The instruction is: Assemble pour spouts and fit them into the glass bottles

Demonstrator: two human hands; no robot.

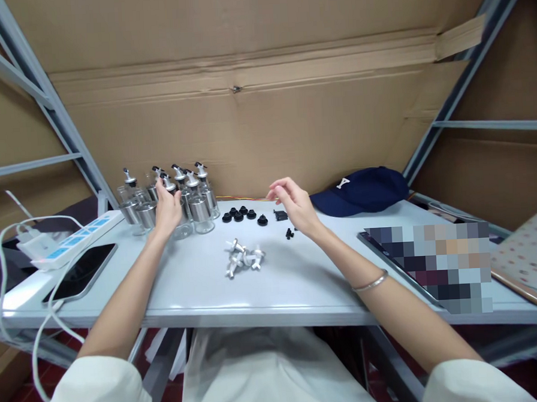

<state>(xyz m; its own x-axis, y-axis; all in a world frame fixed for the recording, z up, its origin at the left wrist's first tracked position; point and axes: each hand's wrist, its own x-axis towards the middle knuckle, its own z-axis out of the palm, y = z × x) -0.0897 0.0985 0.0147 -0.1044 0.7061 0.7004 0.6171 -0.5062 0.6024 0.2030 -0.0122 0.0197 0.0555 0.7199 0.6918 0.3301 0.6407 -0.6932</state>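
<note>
A person sits at a pale grey bench (pixel 300 283), both bare arms stretched forward. The left hand (pixel 167 209) rests against a cluster of small clear glass bottles with metal collars and black-and-silver pour spouts (pixel 191 199), its fingers wrapped loosely on one bottle near the front of the group; whether the grip is fully closed cannot be told. The right hand (pixel 293 202) hovers above the bench, released, fingers curled and holding nothing.

Between the two hands, nearer the body, lies a small heap of silver metal spout pieces (pixel 244 259). Just beyond that heap sits a row of round black rubber stoppers (pixel 240 214), and beside the right hand lie a few tiny black plastic parts (pixel 289 233).

The bottles look light but fragile and smooth, likely to clink and tip against one another; the safest hold seems to be around the glass body below the collar, not the thin spout.

Left of the left hand are a white power strip with blue switches (pixel 79 238) and a dark phone (pixel 81 272). Right of the right hand lies a navy cap (pixel 362 191).
</note>
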